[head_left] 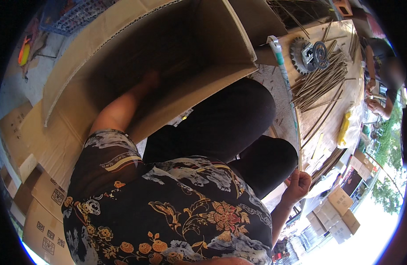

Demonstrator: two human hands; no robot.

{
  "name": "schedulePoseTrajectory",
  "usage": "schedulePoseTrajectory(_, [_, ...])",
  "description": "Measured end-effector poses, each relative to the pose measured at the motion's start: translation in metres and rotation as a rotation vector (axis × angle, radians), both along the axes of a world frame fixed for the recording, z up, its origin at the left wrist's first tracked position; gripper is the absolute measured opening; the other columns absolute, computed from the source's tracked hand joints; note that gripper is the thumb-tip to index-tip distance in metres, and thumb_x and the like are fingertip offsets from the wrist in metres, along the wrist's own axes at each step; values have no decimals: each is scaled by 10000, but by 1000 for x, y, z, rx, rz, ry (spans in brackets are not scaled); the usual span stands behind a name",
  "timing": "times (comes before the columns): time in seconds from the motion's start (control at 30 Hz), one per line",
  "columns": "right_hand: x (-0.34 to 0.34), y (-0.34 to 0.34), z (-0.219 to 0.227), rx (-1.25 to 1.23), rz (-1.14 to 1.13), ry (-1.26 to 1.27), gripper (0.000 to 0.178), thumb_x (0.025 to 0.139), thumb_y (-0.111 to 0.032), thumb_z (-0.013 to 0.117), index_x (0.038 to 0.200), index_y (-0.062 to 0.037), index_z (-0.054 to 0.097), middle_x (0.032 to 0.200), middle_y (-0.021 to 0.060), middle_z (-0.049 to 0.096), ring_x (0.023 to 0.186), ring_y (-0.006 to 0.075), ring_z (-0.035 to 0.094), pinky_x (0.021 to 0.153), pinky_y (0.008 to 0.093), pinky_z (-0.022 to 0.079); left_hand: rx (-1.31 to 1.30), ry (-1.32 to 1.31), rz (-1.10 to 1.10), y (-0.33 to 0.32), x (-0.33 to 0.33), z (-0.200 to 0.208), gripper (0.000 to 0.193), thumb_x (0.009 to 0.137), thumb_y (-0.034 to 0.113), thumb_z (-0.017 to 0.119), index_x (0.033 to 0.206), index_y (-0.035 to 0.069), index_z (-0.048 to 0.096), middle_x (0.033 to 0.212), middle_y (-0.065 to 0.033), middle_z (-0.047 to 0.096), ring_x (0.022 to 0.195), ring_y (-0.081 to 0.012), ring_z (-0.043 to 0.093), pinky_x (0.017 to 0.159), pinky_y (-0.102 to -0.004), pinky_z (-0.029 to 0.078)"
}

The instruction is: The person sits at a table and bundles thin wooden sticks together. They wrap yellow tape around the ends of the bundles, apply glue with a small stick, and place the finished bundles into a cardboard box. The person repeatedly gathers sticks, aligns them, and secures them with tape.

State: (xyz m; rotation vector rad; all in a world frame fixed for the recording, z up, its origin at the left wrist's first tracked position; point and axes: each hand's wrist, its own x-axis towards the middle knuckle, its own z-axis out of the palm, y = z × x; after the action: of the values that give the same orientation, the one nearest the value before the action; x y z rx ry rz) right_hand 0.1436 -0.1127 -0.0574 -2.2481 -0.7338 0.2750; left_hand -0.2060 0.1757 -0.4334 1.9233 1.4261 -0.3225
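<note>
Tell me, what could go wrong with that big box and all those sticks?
The left hand is deep in the shadowy cardboard box, so it might bump something hard to see.

The sticks lie in a loose heap near the edge of the table, so a knock could make some fall.

The box is close to one knee, so a moving leg might nudge it.
</note>
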Motion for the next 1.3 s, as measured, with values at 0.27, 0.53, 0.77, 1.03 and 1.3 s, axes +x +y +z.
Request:
schedulePoseTrajectory(0.27, [8, -19, -5, 40, 18, -27, 139, 806, -102, 616, 756, -41, 501, 647, 12, 525, 526, 49, 453, 495, 159, 375, -101, -123, 11, 15, 7, 73, 340, 719, 112, 546, 1050, 32, 557, 960, -177, 604, 892, -315, 581, 792, -403, 458])
schedulePoseTrajectory(0.53, [4, -26, -2, 172, -5, 58, 143, 797, -102, 626, 753, -52, 500, 640, -6, 473, 551, 51, 406, 511, 165, 344, -192, -623, -84, 24, 26, 198, 472, 685, 102, 632, 1133, 36, 497, 941, -76, 593, 863, -160, 539, 774, -301, 433])
schedulePoseTrajectory(0.77, [4, -30, -2, 271, 50, 50, 127, 796, -76, 621, 748, -57, 505, 621, -20, 472, 549, 43, 421, 510, 163, 346, -228, -1361, 146, 55, 22, 349, 212, 718, 115, 618, 896, 55, 519, 729, -36, 520, 676, -136, 529, 634, -290, 446])
schedulePoseTrajectory(1.03, [-8, 10, 32, 332, 300, 239, 72, 810, -83, 597, 799, -29, 550, 701, -16, 517, 632, 46, 463, 583, 179, 378, -876, -1910, 317, 67, 44, 454, 92, 773, 34, 563, 776, 9, 475, 707, -41, 456, 688, -146, 471, 680, -282, 421])
schedulePoseTrajectory(1.3, [-41, 63, 63, 414, 718, 829, 443, 842, -379, 534, 1029, 23, 527, 920, 91, 578, 844, 150, 547, 769, 264, 436, -1097, -1793, 226, -31, 154, 461, 121, 778, 46, 569, 861, 12, 488, 725, -47, 473, 683, -146, 462, 673, -276, 431])
